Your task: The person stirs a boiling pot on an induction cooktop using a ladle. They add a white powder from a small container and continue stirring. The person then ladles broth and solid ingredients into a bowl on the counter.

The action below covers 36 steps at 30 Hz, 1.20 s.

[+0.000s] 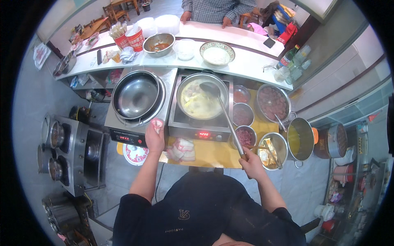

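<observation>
My left hand [154,138] grips a folded white-and-pink cloth [157,123] at the front rim of the left induction cooker. A dark wok [135,93] sits on that cooker just beyond; whether the cloth touches its handle I cannot tell. My right hand [253,163] is closed around the handle of a long steel ladle [229,123]. The ladle's bowl rests in a pan of pale, cloudy soup [197,106] with yellowish pieces in it, on the right induction cooker [200,130]. Another cloth [181,149] lies on the yellow board [212,153] before me.
Steel bowls of chopped red onion [247,135] and dark chunks [272,100] stand at right, beside a pot of yellow liquid [294,136]. A patterned bowl [217,53] and a steel basin [158,44] sit on the white counter [246,66]. Another person's hands [227,22] touch its far side.
</observation>
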### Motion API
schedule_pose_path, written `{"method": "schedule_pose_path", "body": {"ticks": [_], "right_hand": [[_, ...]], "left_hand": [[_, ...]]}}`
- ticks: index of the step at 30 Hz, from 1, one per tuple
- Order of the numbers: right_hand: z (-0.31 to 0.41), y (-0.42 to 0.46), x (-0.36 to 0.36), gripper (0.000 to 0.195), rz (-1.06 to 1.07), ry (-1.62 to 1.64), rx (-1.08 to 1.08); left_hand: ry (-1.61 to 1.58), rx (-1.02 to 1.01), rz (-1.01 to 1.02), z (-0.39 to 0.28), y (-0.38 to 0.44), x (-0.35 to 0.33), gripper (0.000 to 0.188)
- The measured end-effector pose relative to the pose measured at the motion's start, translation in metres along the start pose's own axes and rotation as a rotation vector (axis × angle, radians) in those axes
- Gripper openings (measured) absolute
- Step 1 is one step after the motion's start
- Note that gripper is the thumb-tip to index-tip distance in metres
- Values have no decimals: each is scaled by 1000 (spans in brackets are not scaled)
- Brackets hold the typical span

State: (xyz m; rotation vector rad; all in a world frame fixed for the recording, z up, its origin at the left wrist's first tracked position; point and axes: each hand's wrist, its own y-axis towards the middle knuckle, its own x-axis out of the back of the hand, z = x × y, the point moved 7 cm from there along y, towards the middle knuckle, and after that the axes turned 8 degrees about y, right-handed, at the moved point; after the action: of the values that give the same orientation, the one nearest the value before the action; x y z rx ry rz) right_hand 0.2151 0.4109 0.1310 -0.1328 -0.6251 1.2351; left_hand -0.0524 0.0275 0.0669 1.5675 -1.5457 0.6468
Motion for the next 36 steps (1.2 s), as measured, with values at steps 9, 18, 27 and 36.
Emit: {"method": "schedule_pose_path", "body": {"ticks": [9,18,27,36], "right_hand": [[11,15,-17,59,45,119,2],[15,14,-32,60,79,168,34],[34,-20,-35,57,91,-23,81],[41,-16,-43,51,-63,-340,346]], "left_hand": [[293,-201,-86,15,-14,-36,67],[256,-206,-81,9,-15,-27,51],[234,-224,-83,10,-14,-29,52],[247,-254,-82,12,-16,-29,52]]}}
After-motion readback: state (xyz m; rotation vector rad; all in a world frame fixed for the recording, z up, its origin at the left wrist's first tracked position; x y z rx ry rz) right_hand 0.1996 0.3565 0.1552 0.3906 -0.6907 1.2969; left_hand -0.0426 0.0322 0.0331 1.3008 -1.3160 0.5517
